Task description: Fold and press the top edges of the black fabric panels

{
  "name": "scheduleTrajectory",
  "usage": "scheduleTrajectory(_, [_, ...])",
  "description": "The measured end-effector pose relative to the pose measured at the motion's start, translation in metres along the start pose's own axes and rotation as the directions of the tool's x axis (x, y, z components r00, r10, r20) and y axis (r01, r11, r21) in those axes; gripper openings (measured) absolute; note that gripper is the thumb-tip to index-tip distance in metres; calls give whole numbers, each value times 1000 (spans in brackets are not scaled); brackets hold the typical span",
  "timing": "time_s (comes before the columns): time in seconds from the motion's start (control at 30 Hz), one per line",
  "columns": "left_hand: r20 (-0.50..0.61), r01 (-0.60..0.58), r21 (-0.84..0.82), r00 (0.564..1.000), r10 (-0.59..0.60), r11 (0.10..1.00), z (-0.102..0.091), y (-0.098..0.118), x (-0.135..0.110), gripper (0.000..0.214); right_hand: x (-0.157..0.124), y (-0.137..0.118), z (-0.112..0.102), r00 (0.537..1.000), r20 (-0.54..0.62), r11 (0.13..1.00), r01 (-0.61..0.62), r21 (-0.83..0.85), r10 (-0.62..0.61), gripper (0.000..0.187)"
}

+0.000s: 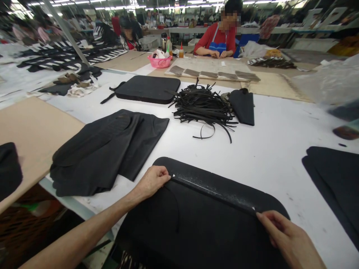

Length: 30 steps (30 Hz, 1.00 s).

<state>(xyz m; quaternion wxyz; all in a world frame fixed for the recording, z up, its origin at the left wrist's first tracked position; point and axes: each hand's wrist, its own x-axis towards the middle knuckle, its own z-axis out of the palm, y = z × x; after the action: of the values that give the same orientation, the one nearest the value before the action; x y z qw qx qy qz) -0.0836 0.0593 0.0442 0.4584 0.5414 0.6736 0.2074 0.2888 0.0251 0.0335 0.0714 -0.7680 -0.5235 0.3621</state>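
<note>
A large black panel [213, 228] with rounded corners lies in front of me on the white tabletop. Near its far edge runs a shiny band with whitish smears, with a small white triangle at each end. Along this band a narrow black strip [213, 195] stretches between my hands. My left hand [155, 182] is closed in a pinch at the strip's left end, by one triangle, and a thin loose tail curves down over the panel from there. At the other triangle, my right hand [283, 231] pinches the right end with thumb and forefinger.
Stacked black sheets [98, 149] lie to the left, and more black pieces [333, 179] to the right. Farther back are a pile of black strips [203, 102], a thick black stack [148, 89] and a pink basket [159, 61]. A co-worker in red [218, 41] sits opposite.
</note>
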Motion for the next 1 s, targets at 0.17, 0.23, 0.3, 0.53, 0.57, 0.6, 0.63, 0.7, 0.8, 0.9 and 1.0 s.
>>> scheduleTrajectory(0.17, [-3, -46, 44, 999, 46, 998, -1, 0, 0, 13, 2, 4, 1, 1000, 0, 1000, 14, 10, -14, 40])
scheduleTrajectory(0.23, [-9, -46, 56, 999, 46, 997, 0, -2, 2, 14, 2, 5, 2, 1000, 0, 1000, 10, 22, -10, 41])
scheduleTrajectory(0.3, [-14, -41, 65, 999, 42, 997, 2, -4, 3, 15, 2, 5, 2, 1000, 3, 1000, 11, 28, -11, 42])
scheduleTrajectory(0.53, [-38, -1, 108, 999, 5, 994, 3, 1, 3, 17, 4, 4, 2, 1000, 21, 1000, -7, -9, 7, 42])
scheduleTrajectory(0.57, [-41, 6, 118, 999, -1, 993, 3, 4, 3, 17, 3, 3, 2, 1000, 19, 1000, -12, -11, 12, 41])
scheduleTrajectory(0.6, [-42, 10, 126, 999, -5, 992, 3, 6, 2, 16, 2, 1, 1, 1000, 14, 1000, -15, -10, 15, 40])
scheduleTrajectory(0.63, [-39, 13, 132, 999, -7, 991, 3, 8, 2, 17, 1, -2, 1, 1000, 8, 1000, -17, -7, 17, 40])
scheduleTrajectory(0.7, [-28, 9, 142, 1000, -5, 990, 2, 11, 1, 18, -3, -8, 0, 1000, -8, 1000, 1, 13, -1, 38])
scheduleTrajectory(0.8, [-18, -9, 181, 1000, 13, 983, 2, 9, 1, 20, -9, -17, -1, 998, -35, 997, 45, 62, -43, 34])
scheduleTrajectory(0.9, [-7, -17, 213, 1000, 19, 977, 1, 6, 3, 21, -12, -21, -2, 997, -52, 995, 64, 81, -59, 31])
scheduleTrajectory(1.0, [38, -3, 162, 999, -3, 987, 0, 5, 6, 23, -12, -18, -3, 997, -33, 993, 72, 94, -69, 29])
